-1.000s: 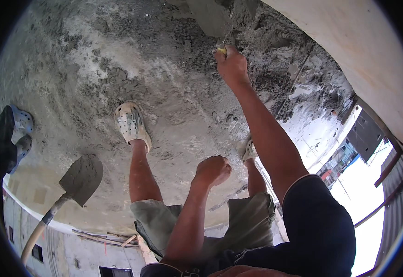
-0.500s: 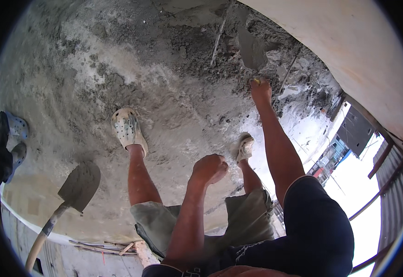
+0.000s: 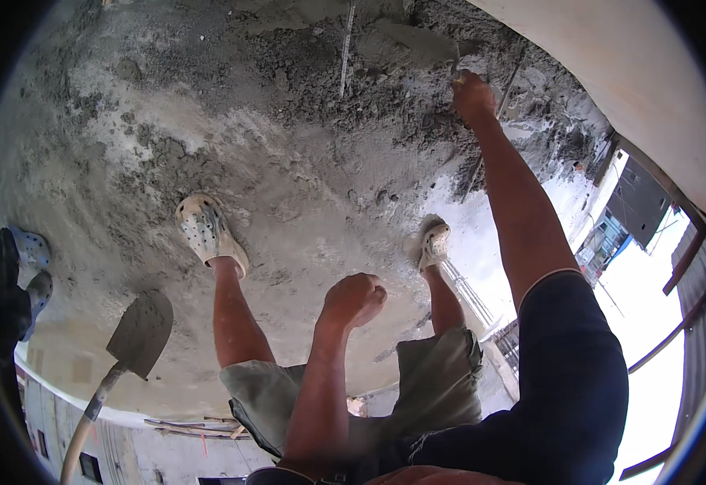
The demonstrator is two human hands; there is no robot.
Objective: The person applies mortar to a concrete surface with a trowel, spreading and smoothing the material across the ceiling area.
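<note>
My right hand [image 3: 474, 95] is stretched far forward over the rough wet mortar [image 3: 304, 89], closed round a trowel handle with a bit of yellow showing. Its grey blade is hard to tell from the mortar now. Close to my body, my left hand [image 3: 355, 300] is a closed fist, held above the floor with no tool visible in it. A thin pale strip [image 3: 346, 50] lies on the mortar, left of my right hand.
My feet stand apart in pale clogs [image 3: 211, 234]. A mortar-coated shovel [image 3: 143, 327] is at the lower left. Another person's blue clogs [image 3: 33, 246] are at the far left edge. A pale wall [image 3: 636, 73] rises at the right, above an open edge onto the outdoors.
My right hand has moved farther forward and slightly right with the trowel, whose blade was plainer before. My left fist stays closed. The whole view has shifted slightly.
</note>
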